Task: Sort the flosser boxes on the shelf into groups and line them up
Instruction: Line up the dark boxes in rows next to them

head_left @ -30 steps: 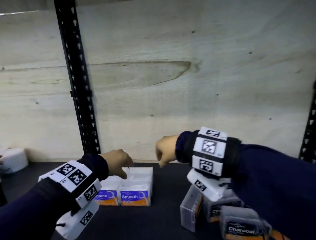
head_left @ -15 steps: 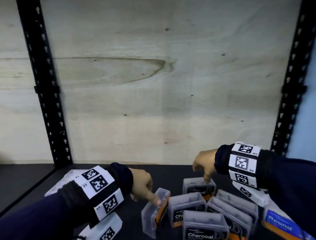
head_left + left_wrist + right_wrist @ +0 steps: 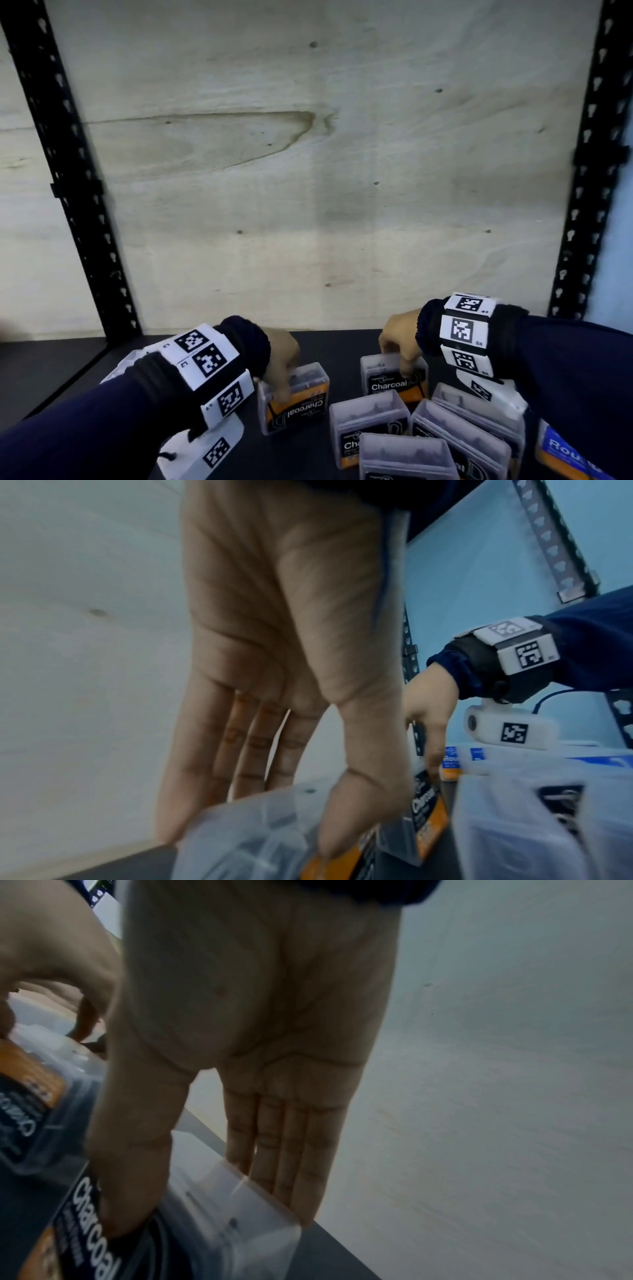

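Several clear Charcoal flosser boxes with black and orange labels stand clustered on the dark shelf [image 3: 346, 346]. My left hand [image 3: 286, 380] grips one Charcoal box [image 3: 301, 407] at the cluster's left; its label is turned sideways. In the left wrist view the thumb [image 3: 342, 818] presses that box's [image 3: 240, 840] front and the fingers reach behind it. My right hand [image 3: 395, 363] holds the rear upright Charcoal box [image 3: 387, 385]. In the right wrist view its thumb [image 3: 130, 1191] lies on the label and the fingers sit behind the box [image 3: 222, 1221].
More Charcoal boxes [image 3: 370, 425] crowd the front right, and a blue and orange Round box [image 3: 565, 455] lies at the far right. White boxes [image 3: 116, 371] sit behind my left forearm. Black uprights [image 3: 78, 219] flank the plywood back wall.
The view swung right from the Smooth boxes to the Charcoal cluster. My left hand went from poking the tilted left box to gripping it. My right hand closed on the rear box.
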`<act>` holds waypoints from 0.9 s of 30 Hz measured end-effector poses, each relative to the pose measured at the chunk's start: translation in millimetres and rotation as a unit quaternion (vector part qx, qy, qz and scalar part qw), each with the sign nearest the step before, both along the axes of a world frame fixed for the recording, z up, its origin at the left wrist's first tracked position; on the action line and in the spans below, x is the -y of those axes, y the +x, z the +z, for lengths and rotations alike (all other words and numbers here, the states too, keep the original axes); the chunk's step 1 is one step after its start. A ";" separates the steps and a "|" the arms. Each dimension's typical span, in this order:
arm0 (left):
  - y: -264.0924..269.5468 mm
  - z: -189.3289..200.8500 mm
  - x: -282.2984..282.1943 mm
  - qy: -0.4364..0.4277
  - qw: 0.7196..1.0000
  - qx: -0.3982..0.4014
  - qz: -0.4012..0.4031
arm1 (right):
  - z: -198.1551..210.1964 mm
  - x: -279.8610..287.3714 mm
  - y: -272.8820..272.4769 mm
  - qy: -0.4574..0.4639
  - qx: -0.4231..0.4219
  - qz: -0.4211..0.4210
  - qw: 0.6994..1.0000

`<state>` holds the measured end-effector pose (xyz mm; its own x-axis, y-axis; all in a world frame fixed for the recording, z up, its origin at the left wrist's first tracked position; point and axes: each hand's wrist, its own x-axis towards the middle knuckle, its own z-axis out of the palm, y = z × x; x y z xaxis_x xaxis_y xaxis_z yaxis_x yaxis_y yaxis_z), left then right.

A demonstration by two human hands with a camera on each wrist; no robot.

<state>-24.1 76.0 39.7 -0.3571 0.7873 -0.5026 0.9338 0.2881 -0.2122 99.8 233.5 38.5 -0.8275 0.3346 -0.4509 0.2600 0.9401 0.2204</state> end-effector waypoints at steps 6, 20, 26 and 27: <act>-7.4 1.8 -34.2 -0.001 0.997 -0.076 -0.030 | 0.9 -14.1 -10.1 0.015 -0.001 -0.005 1.000; 3.7 -8.3 -84.0 0.002 0.997 -0.075 -0.019 | -1.5 -30.4 -19.1 0.002 0.024 -0.027 0.999; 19.3 -3.8 -92.3 0.013 0.995 -0.065 -0.072 | -3.5 -32.4 -16.4 -0.007 0.010 -0.027 1.000; 19.5 -0.1 -91.0 0.029 0.995 -0.057 -0.074 | -3.2 -32.4 -16.4 -0.009 0.008 -0.030 0.999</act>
<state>-4.6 167.0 39.5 -0.2881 0.8622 -0.4167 0.9375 0.1652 -0.3064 83.4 265.9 35.2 -0.7991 0.3742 -0.4706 0.3119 0.9271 0.2077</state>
